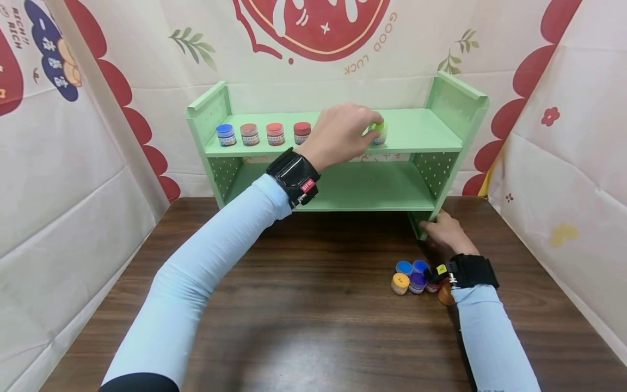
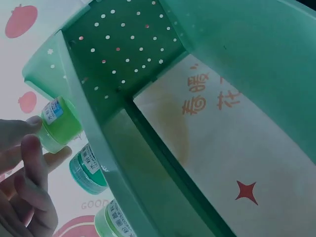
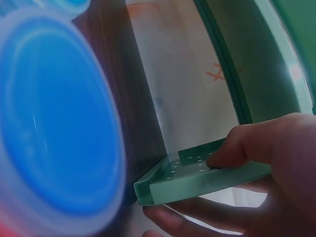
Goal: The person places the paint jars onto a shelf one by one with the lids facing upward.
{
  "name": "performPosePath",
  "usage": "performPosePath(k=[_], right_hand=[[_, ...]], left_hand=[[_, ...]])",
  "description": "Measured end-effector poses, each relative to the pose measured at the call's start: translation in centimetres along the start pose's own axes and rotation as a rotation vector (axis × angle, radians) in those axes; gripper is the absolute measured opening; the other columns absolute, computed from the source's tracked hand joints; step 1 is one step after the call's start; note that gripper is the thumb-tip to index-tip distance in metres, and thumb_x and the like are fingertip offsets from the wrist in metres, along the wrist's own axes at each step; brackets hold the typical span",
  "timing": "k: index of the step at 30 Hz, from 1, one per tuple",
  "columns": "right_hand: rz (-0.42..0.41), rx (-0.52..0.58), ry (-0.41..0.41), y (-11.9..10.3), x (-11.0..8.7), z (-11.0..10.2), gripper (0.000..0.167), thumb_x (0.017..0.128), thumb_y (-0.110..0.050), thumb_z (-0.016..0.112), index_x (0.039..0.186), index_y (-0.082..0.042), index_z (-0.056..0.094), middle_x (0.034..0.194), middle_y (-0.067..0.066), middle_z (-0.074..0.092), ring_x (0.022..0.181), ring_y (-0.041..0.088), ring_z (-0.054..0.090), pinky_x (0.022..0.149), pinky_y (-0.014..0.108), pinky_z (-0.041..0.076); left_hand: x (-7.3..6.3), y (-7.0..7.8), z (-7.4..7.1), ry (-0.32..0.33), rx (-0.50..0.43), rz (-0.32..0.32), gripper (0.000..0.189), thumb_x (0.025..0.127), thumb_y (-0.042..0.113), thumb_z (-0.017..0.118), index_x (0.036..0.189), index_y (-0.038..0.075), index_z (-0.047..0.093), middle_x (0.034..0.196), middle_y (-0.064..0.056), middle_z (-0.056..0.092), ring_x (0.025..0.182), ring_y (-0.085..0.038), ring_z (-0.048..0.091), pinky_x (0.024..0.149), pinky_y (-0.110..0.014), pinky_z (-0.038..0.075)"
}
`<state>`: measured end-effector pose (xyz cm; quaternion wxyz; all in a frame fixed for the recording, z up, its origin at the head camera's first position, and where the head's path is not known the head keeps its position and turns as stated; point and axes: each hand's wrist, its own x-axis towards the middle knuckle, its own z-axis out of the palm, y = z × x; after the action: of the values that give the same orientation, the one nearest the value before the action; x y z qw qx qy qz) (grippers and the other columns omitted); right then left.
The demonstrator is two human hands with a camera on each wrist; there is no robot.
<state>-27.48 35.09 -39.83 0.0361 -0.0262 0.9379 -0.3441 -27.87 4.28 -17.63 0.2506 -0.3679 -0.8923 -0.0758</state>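
My left hand (image 1: 343, 133) reaches over the upper shelf and pinches a light green paint jar (image 1: 379, 137) between thumb and fingers. The left wrist view shows that jar (image 2: 60, 126) at the shelf's front edge, beside a teal-green jar (image 2: 88, 170) and another green one (image 2: 114, 219); the forearm and hand hide these two from the head view. Low on the right, my right hand (image 1: 447, 233) grips the leg of the green shelf rack (image 1: 338, 188). In the right wrist view, the thumb lies over the perforated leg (image 3: 207, 185), with fingers beneath.
A blue jar (image 1: 226, 136), a brownish jar (image 1: 250, 136), an orange-red jar (image 1: 275, 135) and a dark red jar (image 1: 301, 132) line the upper shelf's left. Several jars, including a yellow one (image 1: 400, 283), cluster on the wooden table (image 1: 294, 316) by my right wrist. Printed cloth surrounds the table.
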Motion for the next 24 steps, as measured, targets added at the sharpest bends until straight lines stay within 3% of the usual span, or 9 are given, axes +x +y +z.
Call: performPosePath(k=[10, 19, 24], right_hand=[[-0.009, -0.006, 0.000, 0.1, 0.2, -0.1, 0.045, 0.104, -0.026, 0.048, 0.132, 0.009, 0.042, 0.098, 0.027, 0.067, 0.067, 0.027, 0.069, 0.062, 0.035, 0.054], [-0.005, 0.019, -0.004, -0.1, 0.1, 0.0, 0.048, 0.104, -0.025, 0.048, 0.136, 0.010, 0.040, 0.111, 0.033, 0.062, 0.070, 0.028, 0.070, 0.062, 0.035, 0.056], [0.004, 0.023, -0.002, 0.1, 0.0, 0.1, 0.048, 0.104, -0.025, 0.048, 0.136, 0.010, 0.040, 0.111, 0.034, 0.062, 0.071, 0.027, 0.070, 0.063, 0.035, 0.056]], left_hand=[[1.3, 0.2, 1.0, -0.022, 0.028, -0.019, 0.029, 0.105, 0.025, 0.056, 0.129, 0.023, 0.072, 0.118, 0.006, 0.075, 0.082, -0.011, 0.056, 0.060, -0.025, 0.033], [1.9, 0.0, 1.1, -0.049, 0.076, -0.043, 0.030, 0.105, 0.021, 0.053, 0.130, 0.022, 0.071, 0.116, 0.004, 0.076, 0.086, -0.011, 0.058, 0.065, -0.026, 0.040], [2.0, 0.3, 1.1, -0.062, 0.098, -0.030, 0.025, 0.106, 0.022, 0.052, 0.127, 0.018, 0.065, 0.103, 0.000, 0.074, 0.082, -0.014, 0.058, 0.064, -0.027, 0.040]])
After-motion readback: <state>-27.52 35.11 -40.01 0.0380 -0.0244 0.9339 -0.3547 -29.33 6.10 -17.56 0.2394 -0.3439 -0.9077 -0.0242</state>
